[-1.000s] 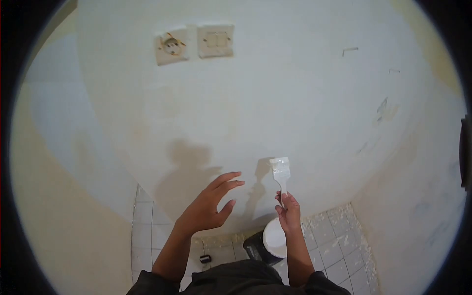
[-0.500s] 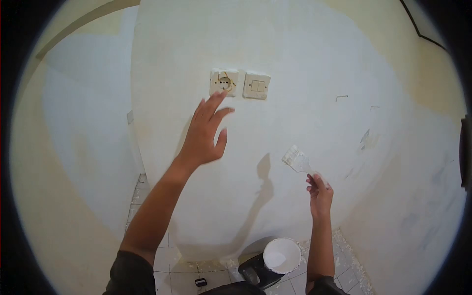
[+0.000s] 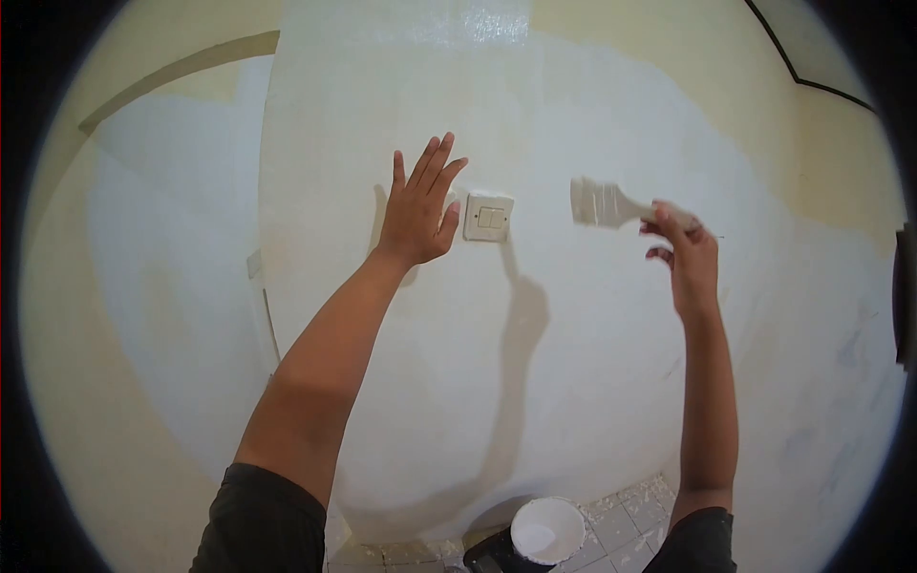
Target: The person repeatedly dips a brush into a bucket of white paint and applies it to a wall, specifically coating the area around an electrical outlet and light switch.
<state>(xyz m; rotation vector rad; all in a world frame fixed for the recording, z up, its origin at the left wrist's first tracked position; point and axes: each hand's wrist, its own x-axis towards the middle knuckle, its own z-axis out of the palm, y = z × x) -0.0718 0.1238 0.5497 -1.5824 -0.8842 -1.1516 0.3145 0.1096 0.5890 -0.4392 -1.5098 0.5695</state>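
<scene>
My left hand (image 3: 420,210) is raised with its fingers spread in front of the wall (image 3: 411,353), just left of a white double light switch (image 3: 491,218). It hides the socket beside the switch. In my right hand (image 3: 683,250) is the handle of a paintbrush (image 3: 602,202), gripped between thumb and fingers. The brush's wide bristles point left and look whitish. A gap separates the brush from the switch. Whether the bristles touch the wall I cannot tell.
A white bucket (image 3: 547,531) stands low by the wall, beside a dark object (image 3: 492,552). Pale flakes lie on the tiled floor (image 3: 611,527). A black cable (image 3: 791,62) runs at the upper right, and a dark object (image 3: 901,298) sits at the right edge.
My left hand has moved up, spread its fingers and now covers the socket. My right hand has risen and shifted right with the brush, which has turned sideways. The view has tilted up slightly.
</scene>
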